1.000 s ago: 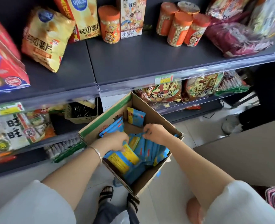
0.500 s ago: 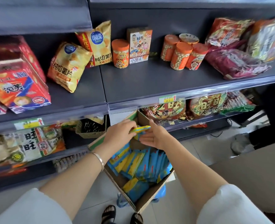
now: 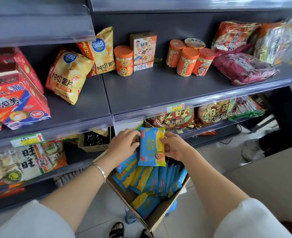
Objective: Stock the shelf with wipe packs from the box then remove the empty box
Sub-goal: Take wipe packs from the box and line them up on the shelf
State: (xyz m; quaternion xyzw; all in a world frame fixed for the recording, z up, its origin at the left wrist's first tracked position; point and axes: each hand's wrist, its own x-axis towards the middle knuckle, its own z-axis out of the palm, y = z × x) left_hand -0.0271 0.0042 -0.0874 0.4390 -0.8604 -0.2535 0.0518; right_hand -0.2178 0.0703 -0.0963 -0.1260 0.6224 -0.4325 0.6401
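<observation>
Blue-yellow wipe pack [image 3: 152,146] upright above box [image 3: 160,218], held btwn both hands: left grip [image 3: 124,145] clasps its left edge, right grip [image 3: 174,147] its right. More packs [image 3: 152,181] stand in box, just below shelf [image 3: 150,90].

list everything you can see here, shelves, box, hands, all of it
brown cardboard box: one, brown, open, lower centre of view
blue and yellow wipe pack: one, blue-yellow, held above the box
loose wipe packs: many, blue-yellow, inside the box
dark grey metal shelf: one, grey, middle level
yellow chip bags: two, yellow, shelf left
round orange snack jars: five, orange, shelf centre
illustrated snack carton: one, tan, between the jars
red snack boxes: at least two, red, far left
maroon plastic bag: one, maroon, shelf right
woven beige basket: one, beige, lower shelf
left hand: one, grips the pack's left edge
right hand: one, grips the pack's right edge
</observation>
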